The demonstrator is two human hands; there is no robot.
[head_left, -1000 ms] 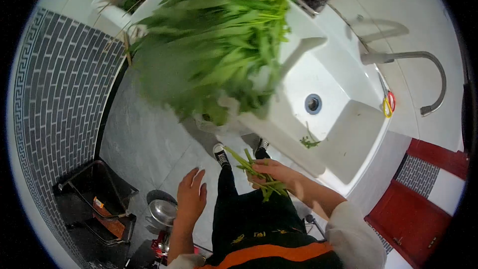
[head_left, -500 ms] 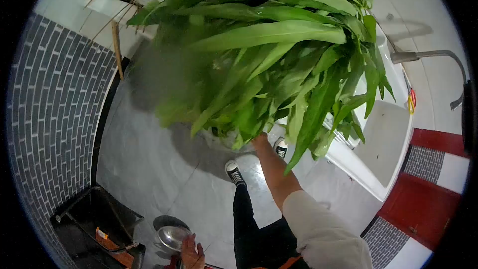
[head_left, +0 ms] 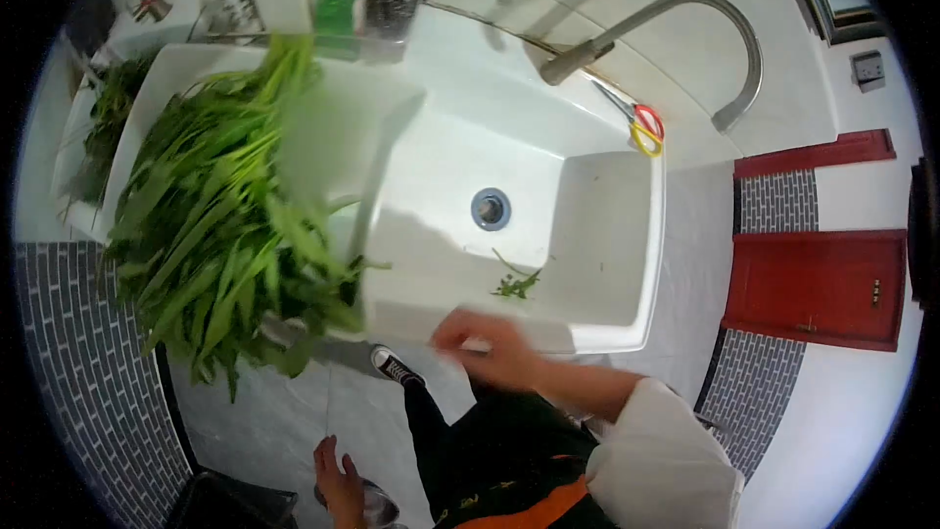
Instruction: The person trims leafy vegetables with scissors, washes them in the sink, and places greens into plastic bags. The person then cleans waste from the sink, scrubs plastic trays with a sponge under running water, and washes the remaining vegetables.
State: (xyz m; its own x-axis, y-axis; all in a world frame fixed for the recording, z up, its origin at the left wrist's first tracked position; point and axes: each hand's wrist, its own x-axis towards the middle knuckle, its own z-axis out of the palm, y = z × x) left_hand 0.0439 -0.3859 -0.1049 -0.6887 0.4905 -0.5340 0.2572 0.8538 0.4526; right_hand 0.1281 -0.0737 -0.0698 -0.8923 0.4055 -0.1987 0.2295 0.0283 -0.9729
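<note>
A big bundle of long-leafed greens (head_left: pixel 211 225), resembling water spinach, lies over the left part of the white sink (head_left: pixel 627 328), some leaves hanging past its front edge. My right hand (head_left: pixel 485 345) is at the sink's front rim, right of the bundle and apart from it. It is blurred, its fingers loosely bent with a gap by the thumb, and nothing shows in it. Low in view, my left hand (head_left: pixel 338 478) has its fingers spread and holds nothing. Beside it is a shiny metal bowl (head_left: pixel 379 506), partly hidden; whether they touch I cannot tell.
Green scraps (head_left: pixel 516 284) lie in the basin near the drain (head_left: pixel 491 209). A curved faucet (head_left: pixel 685 0) stands behind, with red-and-yellow-handled scissors (head_left: pixel 641 124) on the rim. A green pump bottle (head_left: pixel 338 5) stands at the back. A black bin-like object (head_left: pixel 235 502) is on the floor.
The greens, held up close to the camera by my right hand, now lie across the sink's left side, let go. My view has turned toward the sink. My left hand stays near the metal bowl.
</note>
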